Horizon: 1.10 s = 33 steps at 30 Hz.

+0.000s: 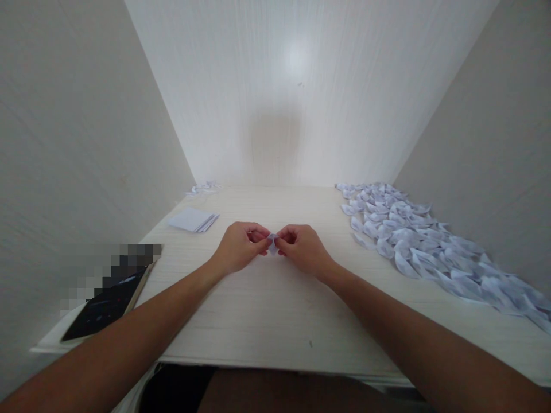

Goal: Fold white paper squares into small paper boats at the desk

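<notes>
A small folded piece of white paper (272, 243) is pinched between both hands over the middle of the pale wooden desk (267, 310). My left hand (239, 248) grips its left side with curled fingers. My right hand (303, 249) holds its right side the same way. Both hands rest just above the desk, fingertips touching the paper. Most of the paper is hidden by my fingers.
Several folded white paper pieces (426, 244) lie heaped along the desk's right side. A small stack of flat paper sheets (193, 219) sits at the left back, with a few scraps (204, 188) behind it. A dark tablet (107, 307) lies at the left front edge. Walls enclose three sides.
</notes>
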### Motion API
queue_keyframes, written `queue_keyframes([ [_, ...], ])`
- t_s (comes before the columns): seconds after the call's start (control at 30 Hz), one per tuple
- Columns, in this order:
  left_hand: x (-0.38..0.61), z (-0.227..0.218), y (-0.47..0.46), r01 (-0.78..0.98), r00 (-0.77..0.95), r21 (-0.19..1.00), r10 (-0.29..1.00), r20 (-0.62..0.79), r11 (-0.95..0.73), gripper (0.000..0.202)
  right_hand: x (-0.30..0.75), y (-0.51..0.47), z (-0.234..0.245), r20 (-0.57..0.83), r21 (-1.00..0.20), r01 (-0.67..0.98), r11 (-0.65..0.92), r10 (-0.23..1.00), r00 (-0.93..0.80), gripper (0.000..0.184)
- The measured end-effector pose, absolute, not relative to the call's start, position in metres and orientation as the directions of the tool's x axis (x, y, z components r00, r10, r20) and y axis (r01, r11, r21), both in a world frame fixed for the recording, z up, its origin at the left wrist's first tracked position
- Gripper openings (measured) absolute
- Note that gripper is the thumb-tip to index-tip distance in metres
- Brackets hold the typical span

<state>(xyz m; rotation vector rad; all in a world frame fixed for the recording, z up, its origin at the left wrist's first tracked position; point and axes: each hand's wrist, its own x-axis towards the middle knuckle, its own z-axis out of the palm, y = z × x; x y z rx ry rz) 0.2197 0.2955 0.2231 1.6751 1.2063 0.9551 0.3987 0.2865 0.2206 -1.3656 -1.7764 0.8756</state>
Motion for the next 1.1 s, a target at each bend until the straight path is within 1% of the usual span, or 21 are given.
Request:
queue_keyframes([
  [0.13, 0.226, 0.221, 0.293, 0.379, 0.176, 0.906, 0.976, 0.13, -0.189, 0.02, 0.392, 0.281, 0.225, 0.178, -0.787, 0.582, 0.205, 0.978, -0.105, 0.011],
  [0.23, 0.229, 0.219, 0.292, 0.457, 0.139, 0.869, 0.98, 0.144, -0.192, 0.016, 0.389, 0.279, 0.227, 0.211, -0.77, 0.606, 0.199, 0.976, -0.052, 0.012],
  [0.3, 0.228, 0.218, 0.293, 0.558, 0.181, 0.796, 0.97, 0.159, -0.235, 0.024, 0.389, 0.279, 0.227, 0.232, -0.779, 0.593, 0.206, 0.972, -0.034, 0.013],
  [0.37, 0.226, 0.217, 0.296, 0.663, 0.268, 0.67, 0.941, 0.206, -0.336, 0.039, 0.39, 0.279, 0.228, 0.241, -0.788, 0.577, 0.215, 0.97, -0.033, 0.014],
  [0.43, 0.223, 0.215, 0.3, 0.703, 0.353, 0.564, 0.901, 0.253, -0.433, 0.043, 0.392, 0.279, 0.228, 0.244, -0.784, 0.578, 0.225, 0.969, -0.046, 0.015],
  [0.47, 0.223, 0.214, 0.302, 0.703, 0.379, 0.542, 0.887, 0.263, -0.46, 0.042, 0.392, 0.278, 0.229, 0.245, -0.778, 0.585, 0.229, 0.968, -0.053, 0.015],
  [0.57, 0.223, 0.212, 0.303, 0.697, 0.4, 0.544, 0.883, 0.246, -0.467, 0.038, 0.392, 0.277, 0.231, 0.241, -0.745, 0.626, 0.231, 0.968, -0.071, 0.018],
  [0.67, 0.226, 0.213, 0.301, 0.712, 0.391, 0.529, 0.887, 0.247, -0.461, 0.034, 0.39, 0.276, 0.232, 0.214, -0.682, 0.701, 0.21, 0.973, -0.084, 0.024],
  [0.73, 0.228, 0.214, 0.298, 0.735, 0.391, 0.488, 0.883, 0.262, -0.47, 0.032, 0.389, 0.275, 0.232, 0.204, -0.63, 0.751, 0.195, 0.976, -0.083, 0.029],
  [0.87, 0.227, 0.216, 0.294, 0.795, 0.426, 0.353, 0.869, 0.254, -0.493, 0.035, 0.389, 0.275, 0.228, 0.229, -0.515, 0.821, 0.245, 0.963, -0.144, 0.041],
  [1.0, 0.227, 0.22, 0.29, 0.855, 0.458, 0.174, 0.868, 0.191, -0.489, 0.037, 0.39, 0.274, 0.224, 0.221, -0.36, 0.888, 0.285, 0.951, -0.216, 0.038],
  [1.1, 0.23, 0.222, 0.285, 0.879, 0.452, 0.087, 0.878, 0.16, -0.468, 0.038, 0.389, 0.272, 0.225, 0.193, -0.298, 0.906, 0.3, 0.949, -0.25, 0.036],
])
